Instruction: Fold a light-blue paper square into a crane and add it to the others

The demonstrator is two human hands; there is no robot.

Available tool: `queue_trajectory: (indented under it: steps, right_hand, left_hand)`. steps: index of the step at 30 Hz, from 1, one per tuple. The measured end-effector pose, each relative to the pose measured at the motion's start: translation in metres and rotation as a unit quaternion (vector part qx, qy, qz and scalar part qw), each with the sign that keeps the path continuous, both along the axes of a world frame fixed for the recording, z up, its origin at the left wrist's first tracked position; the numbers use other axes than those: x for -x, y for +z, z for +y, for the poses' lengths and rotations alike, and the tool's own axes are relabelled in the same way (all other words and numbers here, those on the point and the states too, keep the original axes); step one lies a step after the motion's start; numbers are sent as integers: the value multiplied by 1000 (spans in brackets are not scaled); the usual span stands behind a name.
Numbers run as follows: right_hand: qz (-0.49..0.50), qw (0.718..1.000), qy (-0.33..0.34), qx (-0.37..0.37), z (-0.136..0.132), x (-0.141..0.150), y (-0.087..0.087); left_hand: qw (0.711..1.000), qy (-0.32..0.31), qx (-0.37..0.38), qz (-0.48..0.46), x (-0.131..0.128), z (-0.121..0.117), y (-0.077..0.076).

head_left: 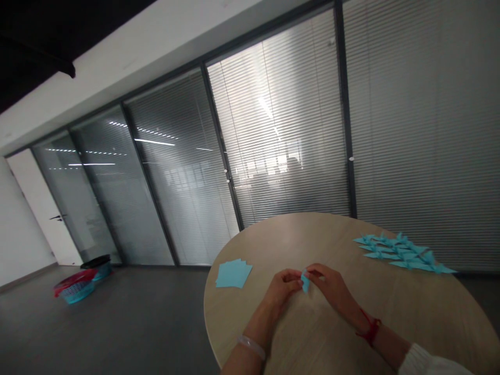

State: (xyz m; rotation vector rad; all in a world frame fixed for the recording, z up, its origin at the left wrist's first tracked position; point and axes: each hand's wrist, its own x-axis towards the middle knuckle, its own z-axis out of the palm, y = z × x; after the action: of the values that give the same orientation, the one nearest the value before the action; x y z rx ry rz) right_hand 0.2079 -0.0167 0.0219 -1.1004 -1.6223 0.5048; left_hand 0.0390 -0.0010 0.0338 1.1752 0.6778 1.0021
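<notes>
Both my hands meet over the round wooden table, pinching one small folded piece of light blue paper between them. My left hand grips its left side with fingers closed; a pale bracelet is on that wrist. My right hand grips the right side, a red cord on its wrist. A small stack of flat blue paper sheets lies to the left of my hands. Several folded blue paper figures lie in a group at the table's far right.
Glass partitions with closed blinds run behind the table. On the dark floor at far left sit stacked plastic baskets, red, teal and black, near a white door.
</notes>
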Motion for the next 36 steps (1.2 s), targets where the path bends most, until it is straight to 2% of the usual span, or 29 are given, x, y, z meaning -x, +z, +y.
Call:
queue_trajectory:
  steps: [4,10,17,23,30,36]
  right_hand:
    - [3,999,-34,22,5,-1,-5]
    - [-9,1000,-3,16,2,2,-3]
    - [0,1000,16,23,-1,4,0]
    - [26,999,9,44,2,4,-2]
    - [106,982,106,115,0,8,3]
    - [130,978,94,131,0,5,3]
  left_hand:
    - [999,6,-37,21,0,3,-3]
    - [1000,14,6,5,-4,-1,2]
    - [998,54,-18,36,-3,1,-2]
    - [996,67,-40,36,-3,2,2]
    - [993,87,-70,20,-4,3,6]
    - [986,104,-117,63,-6,2,8]
